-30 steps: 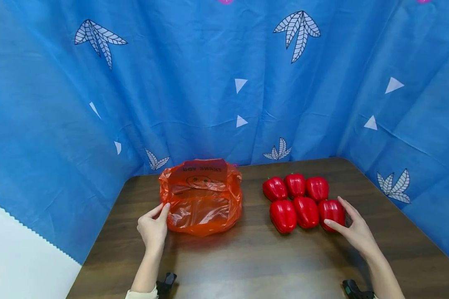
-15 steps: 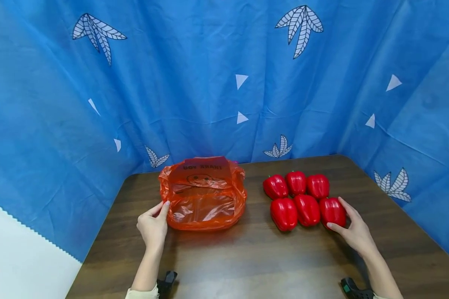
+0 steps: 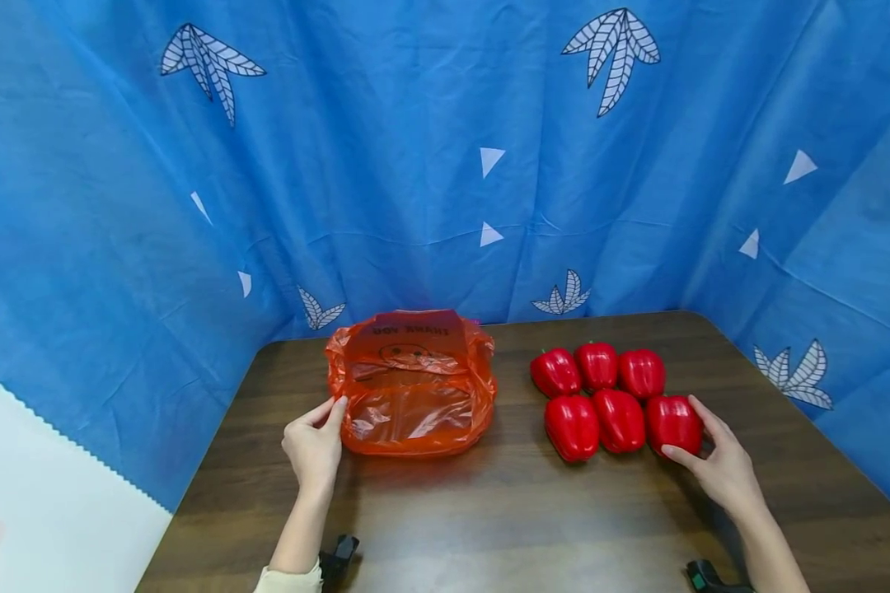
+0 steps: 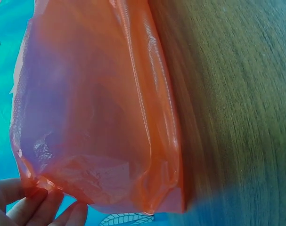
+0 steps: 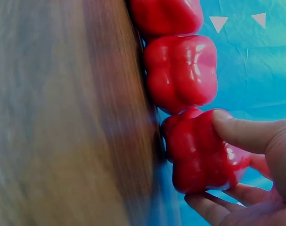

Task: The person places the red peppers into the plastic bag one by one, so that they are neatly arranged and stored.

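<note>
Where the bag [image 3: 415, 447] is: left part of table [image 3: 489, 519], orange see-through plastic, mouth spread wide.
Left hand [image 3: 313, 451]: thumb and fingertips pinched together on bag's left edge.
Right hand [image 3: 725, 471]: thumb and fingers spread to pepper width, gripping one red pepper [image 3: 673, 424] from opposite sides.
Red pepper: right end of near row, well apart from bag.
Other peppers [image 3: 619, 422]: five, all red; two beside it in near row, three behind; left and rear neighbours crowd it.
Curtain [image 3: 415, 132]: blue, leaf and triangle prints, behind table and along both sides.
White cloth [image 3: 37, 494]: left of table.
Black device [image 3: 339, 556]: by left wrist.
</note>
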Available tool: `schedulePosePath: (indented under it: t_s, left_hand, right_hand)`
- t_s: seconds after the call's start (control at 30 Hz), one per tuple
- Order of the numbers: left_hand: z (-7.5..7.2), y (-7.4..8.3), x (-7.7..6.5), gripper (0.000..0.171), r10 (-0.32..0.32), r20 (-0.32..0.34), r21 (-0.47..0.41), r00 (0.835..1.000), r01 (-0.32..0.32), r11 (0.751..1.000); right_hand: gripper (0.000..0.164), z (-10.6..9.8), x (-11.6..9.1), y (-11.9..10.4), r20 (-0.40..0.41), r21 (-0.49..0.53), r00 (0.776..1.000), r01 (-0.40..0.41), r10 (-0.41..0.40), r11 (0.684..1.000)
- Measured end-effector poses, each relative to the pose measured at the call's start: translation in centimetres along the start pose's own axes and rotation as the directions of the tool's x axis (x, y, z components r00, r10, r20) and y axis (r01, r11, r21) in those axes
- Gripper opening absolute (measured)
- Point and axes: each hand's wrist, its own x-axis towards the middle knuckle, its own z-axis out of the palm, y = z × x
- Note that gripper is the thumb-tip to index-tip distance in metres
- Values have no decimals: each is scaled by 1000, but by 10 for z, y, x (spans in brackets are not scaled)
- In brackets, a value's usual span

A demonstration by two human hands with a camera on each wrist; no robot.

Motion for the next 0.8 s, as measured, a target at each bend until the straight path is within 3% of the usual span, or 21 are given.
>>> schedulePosePath:
  t_s: [0.17,0.37,0.8]
  left_hand:
    - [1,1,-1,31,-16,31,3,999,16,1000]
    - [1,1,-2,31,-14,41,5,999,14,1000]
    - [-1,2,-1,29,-1,27,-11,1000,1,1000]
  right_hand:
    - [88,-6,-1,-9,-49,33,999,-5,6,999]
    - [90,-10,4,-33,-98,88,995,44,-35,995]
    - [91,3,29,-134,-62,191,989,143,-133,971]
